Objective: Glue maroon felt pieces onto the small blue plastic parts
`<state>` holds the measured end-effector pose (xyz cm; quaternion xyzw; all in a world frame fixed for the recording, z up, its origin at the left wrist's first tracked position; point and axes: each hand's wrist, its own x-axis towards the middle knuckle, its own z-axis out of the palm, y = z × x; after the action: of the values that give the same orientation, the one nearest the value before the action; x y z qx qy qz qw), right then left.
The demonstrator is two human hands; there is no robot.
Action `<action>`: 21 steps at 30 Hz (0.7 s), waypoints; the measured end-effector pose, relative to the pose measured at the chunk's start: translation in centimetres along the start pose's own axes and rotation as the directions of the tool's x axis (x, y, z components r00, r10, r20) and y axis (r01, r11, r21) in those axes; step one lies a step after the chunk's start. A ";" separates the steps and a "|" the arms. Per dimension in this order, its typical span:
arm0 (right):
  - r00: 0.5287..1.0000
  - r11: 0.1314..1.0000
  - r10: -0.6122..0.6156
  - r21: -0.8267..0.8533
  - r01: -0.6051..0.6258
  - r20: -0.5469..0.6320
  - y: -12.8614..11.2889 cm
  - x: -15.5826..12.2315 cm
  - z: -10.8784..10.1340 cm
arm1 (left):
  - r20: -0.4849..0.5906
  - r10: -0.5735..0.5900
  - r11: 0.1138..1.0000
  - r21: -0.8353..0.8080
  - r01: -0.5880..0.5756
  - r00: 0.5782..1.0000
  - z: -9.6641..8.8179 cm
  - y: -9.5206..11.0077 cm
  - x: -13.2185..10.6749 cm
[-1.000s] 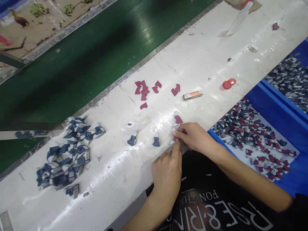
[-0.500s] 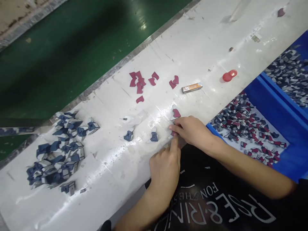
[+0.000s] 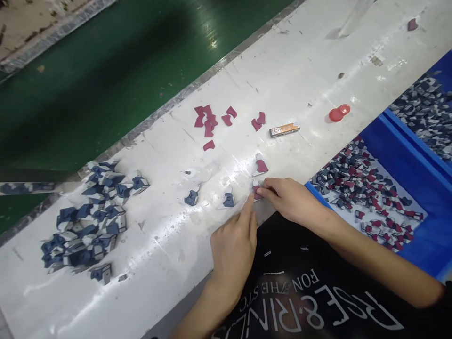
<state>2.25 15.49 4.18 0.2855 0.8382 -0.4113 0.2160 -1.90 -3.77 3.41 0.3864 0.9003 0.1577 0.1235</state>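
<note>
Fingers of the right hand (image 3: pixel 291 198) are closed in a pinch on a small maroon-and-white piece (image 3: pixel 256 192), which sits at their tips near the front edge of the bench (image 3: pixel 158 245). From my remote view, the fingertips partly hide the contact, and the piece's long axis cannot be resolved. The piece lies to the image left of the right knuckles, and the right hand is the nearer of the two. Fingers of the left hand (image 3: pixel 233 256) are released and extended, with the index finger pointing up the bench toward the piece. Its tip ends just beside the piece; I cannot tell whether they touch.

Surrounding items are as follows. A second maroon-and-white piece (image 3: pixel 262 165) lies just beyond the pinch. A navy-and-white piece (image 3: pixel 229 200) and another navy-and-white piece (image 3: pixel 191 198) rest to the image left of the hands, apart from a navy-and-white heap (image 3: pixel 84 230). Loose maroon pieces (image 3: pixel 205 121) are grouped farther up the bench, near a slim orange-and-silver case (image 3: pixel 284 129). A red cap (image 3: pixel 337 113) sits beyond that case. To the image right, a blue crate (image 3: pixel 406 155) holds mixed pieces (image 3: pixel 363 188).
</note>
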 end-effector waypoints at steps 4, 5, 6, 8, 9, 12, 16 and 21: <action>1.000 1.000 0.012 -0.025 -0.012 0.020 0.0 0.0 -0.1 | -0.008 0.036 0.999 0.023 -0.035 0.999 0.1 0.0 0.0; 1.000 1.000 0.011 -0.029 -0.010 0.020 0.0 -0.1 -0.1 | -0.018 0.047 0.999 0.019 -0.047 0.999 0.1 0.1 0.0; 1.000 0.999 0.011 -0.039 -0.010 0.017 -0.1 -0.1 -0.2 | -0.027 0.067 0.998 0.011 -0.066 0.997 0.1 0.1 0.0; 1.000 0.998 0.015 -0.062 -0.014 0.013 -0.2 -0.1 -0.2 | -0.044 0.112 0.994 0.017 -0.111 0.993 0.0 0.3 0.0; 1.000 0.998 0.020 -0.065 -0.019 0.014 -0.4 0.0 -0.3 | -0.043 0.127 0.991 0.037 -0.126 0.991 -0.1 0.4 0.0; 0.999 0.998 0.039 -0.057 -0.037 0.029 -0.8 0.5 -0.5 | 0.006 0.125 0.986 0.111 -0.125 0.992 -0.5 0.7 0.0; 0.997 0.992 0.074 -0.106 -0.070 0.033 -1.4 1.6 -0.8 | 0.058 0.109 0.985 0.124 -0.116 0.992 -0.7 1.1 0.1; 0.993 0.995 0.083 -0.070 -0.078 0.083 -1.8 2.3 -1.3 | 0.068 0.119 0.983 0.129 -0.127 0.991 -0.4 0.8 0.1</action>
<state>-0.80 16.40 4.55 0.2938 0.8293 -0.3858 0.2775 -1.55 -3.21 4.06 0.4533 0.8791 0.0932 0.1144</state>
